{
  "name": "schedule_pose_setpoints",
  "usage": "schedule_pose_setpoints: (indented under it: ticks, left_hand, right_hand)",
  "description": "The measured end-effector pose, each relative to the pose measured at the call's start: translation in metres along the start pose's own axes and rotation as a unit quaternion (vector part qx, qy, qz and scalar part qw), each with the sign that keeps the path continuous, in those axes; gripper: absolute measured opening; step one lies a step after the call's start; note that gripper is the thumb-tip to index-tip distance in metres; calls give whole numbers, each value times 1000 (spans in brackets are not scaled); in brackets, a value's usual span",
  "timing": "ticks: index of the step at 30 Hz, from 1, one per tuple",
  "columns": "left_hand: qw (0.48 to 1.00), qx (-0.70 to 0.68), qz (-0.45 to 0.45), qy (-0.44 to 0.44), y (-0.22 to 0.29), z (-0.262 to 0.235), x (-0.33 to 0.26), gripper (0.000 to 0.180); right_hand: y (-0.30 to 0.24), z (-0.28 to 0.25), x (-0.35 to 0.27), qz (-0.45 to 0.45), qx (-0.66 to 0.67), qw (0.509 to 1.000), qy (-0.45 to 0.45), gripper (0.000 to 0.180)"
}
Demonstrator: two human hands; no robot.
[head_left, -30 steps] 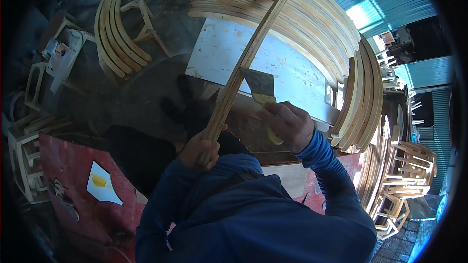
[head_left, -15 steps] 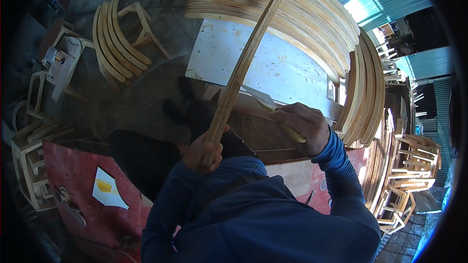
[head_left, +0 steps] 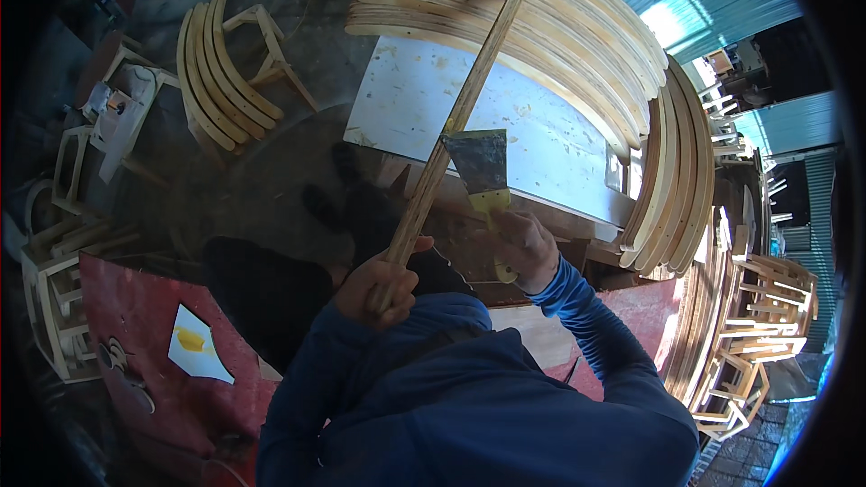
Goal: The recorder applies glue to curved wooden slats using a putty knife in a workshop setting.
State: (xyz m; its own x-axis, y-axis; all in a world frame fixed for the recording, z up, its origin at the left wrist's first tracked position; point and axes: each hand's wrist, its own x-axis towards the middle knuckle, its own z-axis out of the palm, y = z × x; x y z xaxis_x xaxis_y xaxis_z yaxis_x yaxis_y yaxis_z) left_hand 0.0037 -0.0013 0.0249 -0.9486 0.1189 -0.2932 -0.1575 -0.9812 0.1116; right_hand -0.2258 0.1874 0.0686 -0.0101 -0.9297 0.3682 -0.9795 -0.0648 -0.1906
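Observation:
My left hand (head_left: 379, 289) is closed around the near end of a long wooden strip (head_left: 433, 162), which slants up and away to the right. My right hand (head_left: 523, 248) grips the yellow handle of a putty knife (head_left: 478, 160). One corner of its wide, stained metal blade meets the right edge of the strip, roughly halfway along. On the red surface to my left lies a white card (head_left: 200, 362) with a dab of yellow paste (head_left: 191, 339) on it.
Ahead stands a white-topped table (head_left: 410, 81) with several stacked curved wooden pieces (head_left: 577, 36). More curved pieces rest at the right (head_left: 672, 180) and on a stand at the left (head_left: 221, 77). Wooden frames (head_left: 767, 307) are piled far right. A red board (head_left: 144, 325) lies beside me.
My right hand has moved left and turned the putty knife, so its blade now faces up flat and touches the strip's edge. The left hand stays nearly in place.

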Motion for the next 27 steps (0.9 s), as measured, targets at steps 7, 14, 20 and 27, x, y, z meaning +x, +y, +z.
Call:
schedule_pose_setpoints:
  ticks: [7, 14, 20, 27]
  left_hand:
    - [1000, 19, 12, 1, -2, -3, 2, 67]
    - [999, 47, 11, 12, -2, 0, 4, 66]
    - [998, 57, 15, 17, -2, -17, 7, 69]
    - [998, 57, -1, 13, 3, -19, 8, 69]
  right_hand:
    - [-9, -55, 3, 51, 61, 997, 2, 45]
    - [1, -51, 24, 28, -7, 999, -20, 41]
    - [-11, -73, 41, -13, 40, 996, -76, 41]
    - [13, -40, 33, 11, 1, 999, -30, 43]
